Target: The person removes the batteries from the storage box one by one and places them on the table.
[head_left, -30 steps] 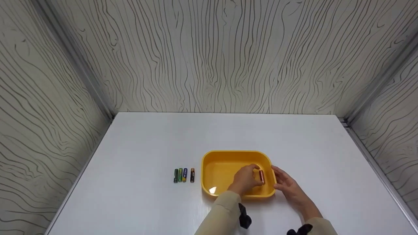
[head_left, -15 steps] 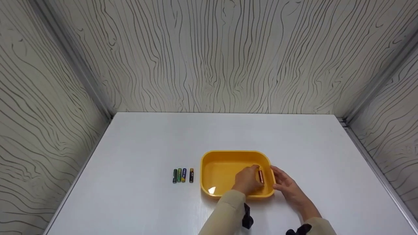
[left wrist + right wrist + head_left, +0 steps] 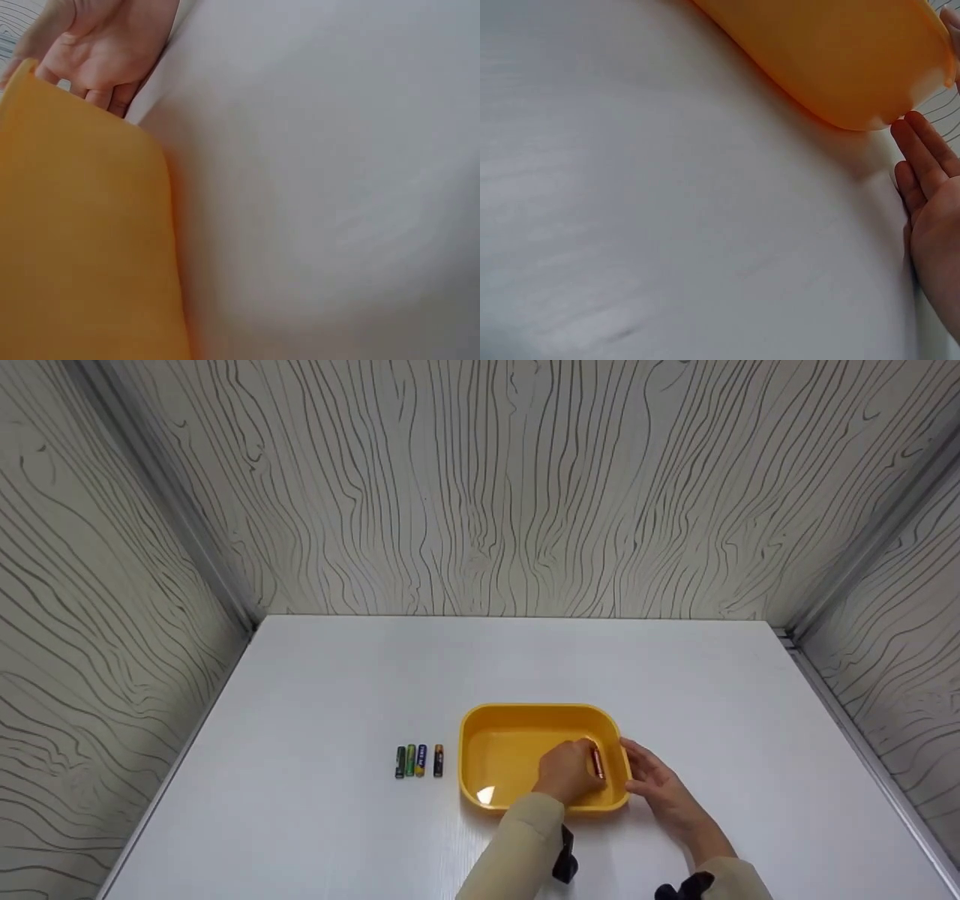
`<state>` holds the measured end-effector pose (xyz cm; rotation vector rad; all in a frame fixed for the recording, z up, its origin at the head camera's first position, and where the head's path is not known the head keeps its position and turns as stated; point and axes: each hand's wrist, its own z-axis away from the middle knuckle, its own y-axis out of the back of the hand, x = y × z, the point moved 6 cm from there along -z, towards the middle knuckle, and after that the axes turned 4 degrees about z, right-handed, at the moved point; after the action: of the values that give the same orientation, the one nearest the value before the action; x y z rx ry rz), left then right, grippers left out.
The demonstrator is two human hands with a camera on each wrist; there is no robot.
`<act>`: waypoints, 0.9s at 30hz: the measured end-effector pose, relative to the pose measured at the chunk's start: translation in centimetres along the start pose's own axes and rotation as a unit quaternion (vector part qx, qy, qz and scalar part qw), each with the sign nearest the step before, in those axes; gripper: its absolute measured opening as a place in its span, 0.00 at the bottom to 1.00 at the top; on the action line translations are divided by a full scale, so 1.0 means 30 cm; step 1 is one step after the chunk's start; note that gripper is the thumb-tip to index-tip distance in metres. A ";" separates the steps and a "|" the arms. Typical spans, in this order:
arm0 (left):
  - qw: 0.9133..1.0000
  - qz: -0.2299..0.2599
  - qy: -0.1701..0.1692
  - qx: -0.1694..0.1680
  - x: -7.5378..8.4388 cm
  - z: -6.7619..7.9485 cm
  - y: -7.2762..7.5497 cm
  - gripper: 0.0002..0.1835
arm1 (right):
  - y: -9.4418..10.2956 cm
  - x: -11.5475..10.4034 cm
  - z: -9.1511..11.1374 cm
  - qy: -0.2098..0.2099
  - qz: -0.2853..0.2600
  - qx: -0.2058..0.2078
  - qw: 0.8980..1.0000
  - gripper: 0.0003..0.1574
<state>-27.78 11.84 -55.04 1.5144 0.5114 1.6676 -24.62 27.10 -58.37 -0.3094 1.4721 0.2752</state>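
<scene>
A yellow tray [image 3: 487,808] stands on the white table. My left hand [image 3: 568,771] reaches into its right part, thumb and forefinger pinching a small red battery [image 3: 598,763] at its two ends. The battery is close to the tray's right inner wall. Outside that wall is my right hand [image 3: 664,784], fingers extended and touching the tray. In the right wrist view, the straight fingers [image 3: 922,154] of the right hand lie against the tray's outer side. Neither wrist view shows the battery.
Left of the tray, several batteries lie side by side: a dark green one [image 3: 400,762], a light green one [image 3: 410,760], a blue one [image 3: 421,760] and, slightly apart, a black one [image 3: 438,760] with a copper end. Wood-patterned panels [image 3: 480,487] enclose the table [image 3: 322,682].
My left hand has shifted slightly right inside the tray and its fingers have closed in on the red battery, which now tilts a little. The right hand stays at the tray's side.
</scene>
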 end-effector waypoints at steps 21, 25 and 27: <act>0.999 -0.011 -0.014 -0.038 0.009 0.001 0.050 0.20 | 0.005 0.004 -0.003 -0.046 0.022 0.033 0.998 0.43; 0.998 -0.030 -0.016 -0.048 0.019 -0.002 0.066 0.20 | 0.004 0.005 -0.003 -0.057 0.021 0.037 0.998 0.43; 0.997 -0.052 -0.024 -0.049 0.024 -0.003 0.077 0.21 | 0.004 0.005 -0.003 -0.058 0.021 0.038 0.997 0.43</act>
<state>-28.49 11.06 -52.86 1.4287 0.4681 1.5511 -24.73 27.17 -58.54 -0.1974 1.3713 0.2664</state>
